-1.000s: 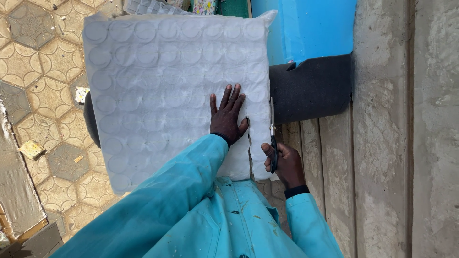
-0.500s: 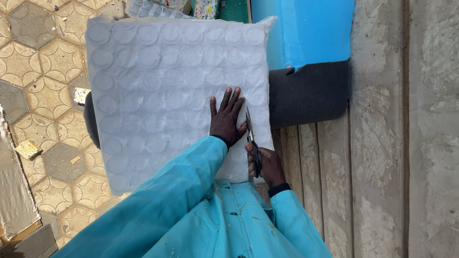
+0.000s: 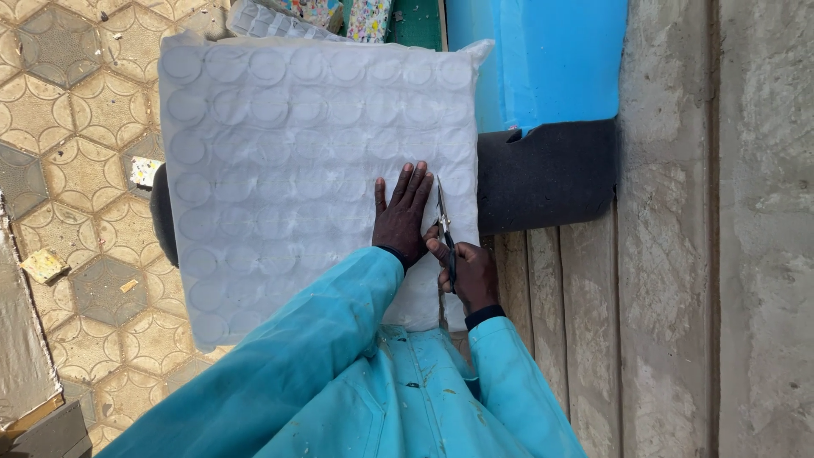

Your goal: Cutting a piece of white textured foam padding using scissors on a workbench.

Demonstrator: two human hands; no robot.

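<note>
light: bright, even daylight, source unseen | shadows: soft, faint | glare: none, white padded sheet (image 3: 297, 170) near washed-out yet its circles readable | focus: sharp centre | blur: none | edges: slight wide-angle stretch at corners

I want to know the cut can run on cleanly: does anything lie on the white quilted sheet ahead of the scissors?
Nothing visible does. The scissors in the right hand point up the white quilted sheet, which is bare ahead of the blades. The left hand lies flat just beside the line, not across it.
</note>
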